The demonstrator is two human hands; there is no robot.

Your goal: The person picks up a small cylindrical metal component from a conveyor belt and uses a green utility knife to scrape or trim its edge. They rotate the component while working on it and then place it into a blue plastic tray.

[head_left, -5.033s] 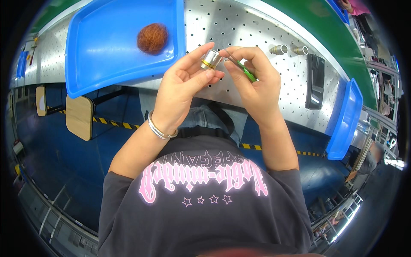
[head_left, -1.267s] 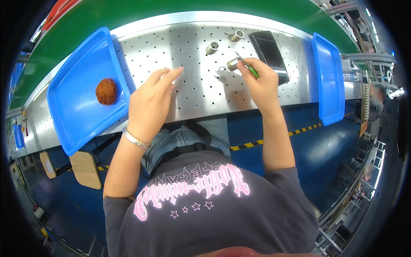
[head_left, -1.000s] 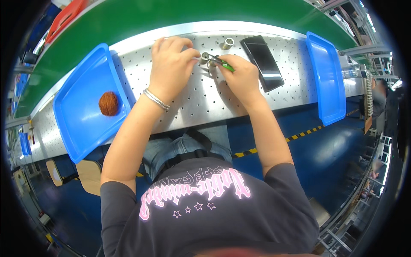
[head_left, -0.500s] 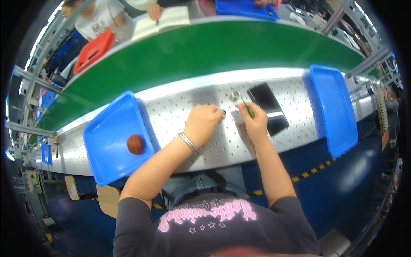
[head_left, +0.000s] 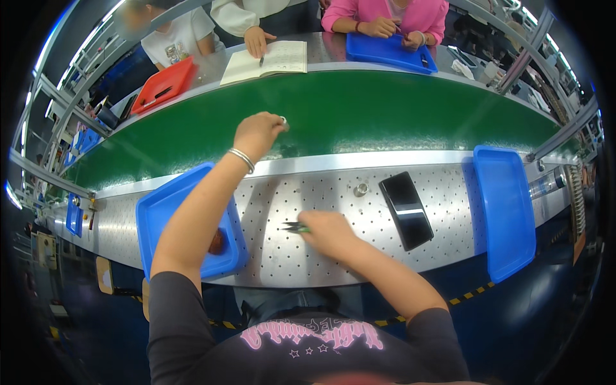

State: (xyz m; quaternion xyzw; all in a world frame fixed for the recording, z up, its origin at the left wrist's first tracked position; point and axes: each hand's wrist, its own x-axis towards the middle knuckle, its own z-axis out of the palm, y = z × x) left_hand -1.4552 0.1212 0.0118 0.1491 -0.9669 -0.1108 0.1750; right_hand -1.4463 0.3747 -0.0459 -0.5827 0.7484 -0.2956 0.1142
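Observation:
My left hand (head_left: 258, 133), with metal bangles at its wrist, reaches out over the green belt. Its fingertips are pinched on a small silvery piece (head_left: 283, 122), too small to identify further. Closer to me, above the perforated metal worktop (head_left: 276, 256), my right hand (head_left: 328, 234) is closed around small green-handled snips (head_left: 297, 227). Their dark, pointed blades face left and look slightly parted. A short silvery metal cylinder (head_left: 360, 190) stands on the worktop beyond my right hand. To its right lies a black, glossy phone-like slab (head_left: 407, 210).
A blue tray (head_left: 144, 221) at left, partly behind my left forearm, holds a brown ball (head_left: 217, 242). Another blue tray (head_left: 504, 212) lies at right, beside a clear bottle (head_left: 545, 185). Across the green belt (head_left: 385, 109), people sit near an open notebook (head_left: 282, 59), a red tray and a blue tray.
My left hand has moved from the worktop forward and left over the green belt with the small piece. My right hand has come left and nearer to me with the snips.

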